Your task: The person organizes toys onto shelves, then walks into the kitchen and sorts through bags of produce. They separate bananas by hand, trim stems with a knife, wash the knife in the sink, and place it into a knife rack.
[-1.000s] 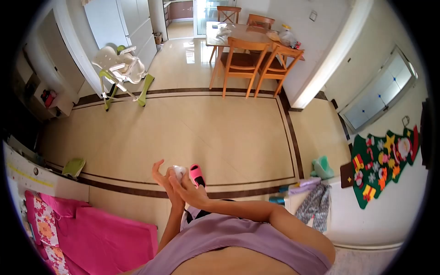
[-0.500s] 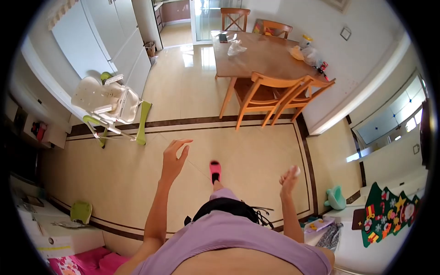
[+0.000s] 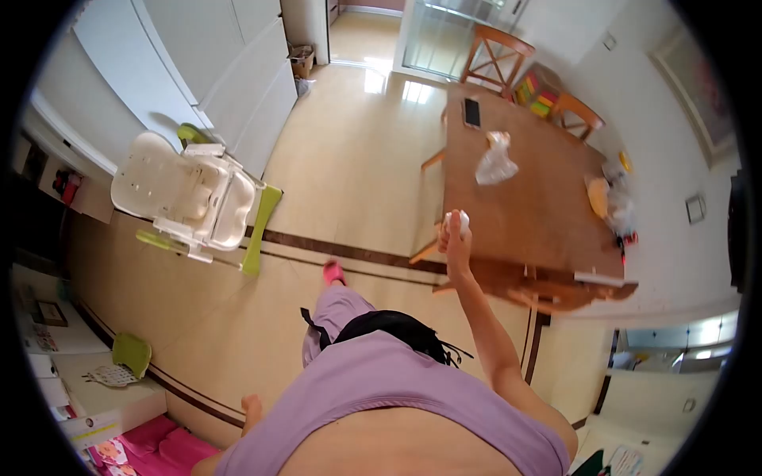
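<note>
Brown table (image 3: 544,218), white object (image 3: 463,221) in right hand (image 3: 456,247), lettering indiscernible

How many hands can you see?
2: the right hand, holding something white, in front of the brown table in this view; and the left hand, low beside the purple top, its fingers unclear. No others show.

No lettering, brand, number or sign can be clearly read. The small marks on a pale sheet (image 3: 625,459) at lower right are too blurred to be deciphered.
</note>
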### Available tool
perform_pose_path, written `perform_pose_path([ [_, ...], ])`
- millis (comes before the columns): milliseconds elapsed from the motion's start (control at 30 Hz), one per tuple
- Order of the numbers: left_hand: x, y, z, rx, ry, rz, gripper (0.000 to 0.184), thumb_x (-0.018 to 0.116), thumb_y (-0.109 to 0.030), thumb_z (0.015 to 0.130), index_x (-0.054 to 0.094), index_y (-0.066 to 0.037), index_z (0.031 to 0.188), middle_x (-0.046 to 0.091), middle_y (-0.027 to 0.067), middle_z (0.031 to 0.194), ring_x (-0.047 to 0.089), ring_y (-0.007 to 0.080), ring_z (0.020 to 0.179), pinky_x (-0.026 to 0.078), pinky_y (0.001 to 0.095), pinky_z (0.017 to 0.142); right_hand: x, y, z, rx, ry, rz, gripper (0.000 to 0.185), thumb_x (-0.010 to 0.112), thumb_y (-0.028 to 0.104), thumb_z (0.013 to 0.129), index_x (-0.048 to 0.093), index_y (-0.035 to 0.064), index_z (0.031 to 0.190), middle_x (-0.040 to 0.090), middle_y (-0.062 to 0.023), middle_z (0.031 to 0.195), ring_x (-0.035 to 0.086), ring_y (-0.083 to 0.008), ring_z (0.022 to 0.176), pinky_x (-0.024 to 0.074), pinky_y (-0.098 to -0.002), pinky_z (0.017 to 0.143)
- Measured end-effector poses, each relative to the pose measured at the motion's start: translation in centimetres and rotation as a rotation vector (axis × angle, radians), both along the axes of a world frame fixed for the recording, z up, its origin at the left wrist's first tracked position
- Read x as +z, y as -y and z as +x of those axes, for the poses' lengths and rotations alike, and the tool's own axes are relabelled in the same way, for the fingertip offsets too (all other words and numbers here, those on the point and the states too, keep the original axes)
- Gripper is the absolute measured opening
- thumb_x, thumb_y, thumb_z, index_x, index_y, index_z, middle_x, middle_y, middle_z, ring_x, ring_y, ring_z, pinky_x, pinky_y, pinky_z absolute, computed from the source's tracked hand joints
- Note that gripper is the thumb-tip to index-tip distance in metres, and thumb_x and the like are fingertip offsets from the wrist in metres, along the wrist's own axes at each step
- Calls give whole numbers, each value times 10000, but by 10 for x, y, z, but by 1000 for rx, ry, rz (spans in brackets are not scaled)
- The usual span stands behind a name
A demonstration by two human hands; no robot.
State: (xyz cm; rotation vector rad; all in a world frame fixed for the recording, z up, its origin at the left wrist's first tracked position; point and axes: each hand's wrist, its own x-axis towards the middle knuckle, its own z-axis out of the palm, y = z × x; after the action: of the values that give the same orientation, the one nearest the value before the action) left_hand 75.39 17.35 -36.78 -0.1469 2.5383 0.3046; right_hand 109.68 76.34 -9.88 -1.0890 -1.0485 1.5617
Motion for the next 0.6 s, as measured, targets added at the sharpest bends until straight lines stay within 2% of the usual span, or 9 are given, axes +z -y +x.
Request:
perform_pose_path([
  [100, -15, -88, -24, 43, 191, -65, 208, 584, -180, 838, 685, -11, 905, 692, 167, 882, 675, 279, 801, 543, 385, 706, 1, -110, -80, 29, -51, 9, 422, 506, 493, 965, 402, 155, 733, 289, 88, 569, 247, -27, 463, 181, -217, 423],
  [233, -51, -282, -90, -186, 307, 52, 254, 563, -220, 871, 670, -7, 958, 686, 175, 946, 666, 290, 873, 530, 397, 767, -9, -238, -171, -16, -75, -61, 437, 514, 515, 953, 395, 163, 724, 276, 84, 561, 246, -38, 459, 176, -227, 425],
  [400, -86, -639, -229, -737, -25, 695, 312, 535, -270, 913, 651, -2, 1025, 679, 185, 1026, 654, 304, 962, 513, 413, 842, 13, -384, -196, -143, 23, 51, 360, 533, 480, 955, 455, 168, 792, 310, 78, 575, 293, -38, 468, 218, -217, 430],
  [433, -59, -737, -254, -652, 205, 585, 386, 512, -337, 938, 607, -10, 1120, 641, 200, 1134, 616, 338, 1048, 483, 418, 895, 16, -414, -195, -169, 27, 25, 367, 545, 475, 950, 424, 180, 768, 294, 81, 580, 284, -35, 472, 219, -216, 433],
  [467, 55, -842, -247, -775, 129, 425, 377, 527, -333, 932, 611, -34, 1145, 648, 200, 1120, 623, 347, 1040, 494, 408, 874, 17, -434, -191, -204, 29, -16, 367, 547, 477, 949, 423, 185, 765, 294, 83, 577, 284, -31, 471, 214, -210, 429],
  [500, 34, -916, -269, -847, 2, 761, 342, 541, -303, 931, 623, -77, 1175, 683, 100, 882, 641, 185, 800, 494, 322, 729, 12, -458, -188, -237, 31, -51, 367, 548, 480, 948, 423, 189, 762, 294, 85, 574, 283, -27, 470, 209, -204, 426],
  [533, 71, -993, -276, -897, -23, 882, 323, 546, -300, 930, 630, -105, 1173, 695, 101, 918, 657, 190, 837, 500, 324, 750, 0, -485, -185, -269, 58, -79, 377, 546, 484, 947, 421, 187, 753, 291, 87, 568, 278, -24, 466, 199, -201, 419],
  [567, 117, -1059, -277, -967, -12, 921, 299, 547, -274, 932, 621, -69, 1138, 688, 157, 1011, 662, 311, 947, 517, 382, 807, -13, -511, -183, -301, 84, -101, 387, 545, 489, 947, 418, 184, 744, 289, 89, 562, 273, -22, 462, 190, -198, 413],
  [600, 147, -1120, -282, -1018, -40, 943, 291, 548, -274, 933, 621, -84, 1140, 689, 155, 996, 663, 313, 929, 516, 382, 799, -24, -539, -184, -292, 85, -109, 387, 545, 489, 947, 418, 184, 744, 289, 89, 562, 273, -22, 462, 190, -198, 413],
])
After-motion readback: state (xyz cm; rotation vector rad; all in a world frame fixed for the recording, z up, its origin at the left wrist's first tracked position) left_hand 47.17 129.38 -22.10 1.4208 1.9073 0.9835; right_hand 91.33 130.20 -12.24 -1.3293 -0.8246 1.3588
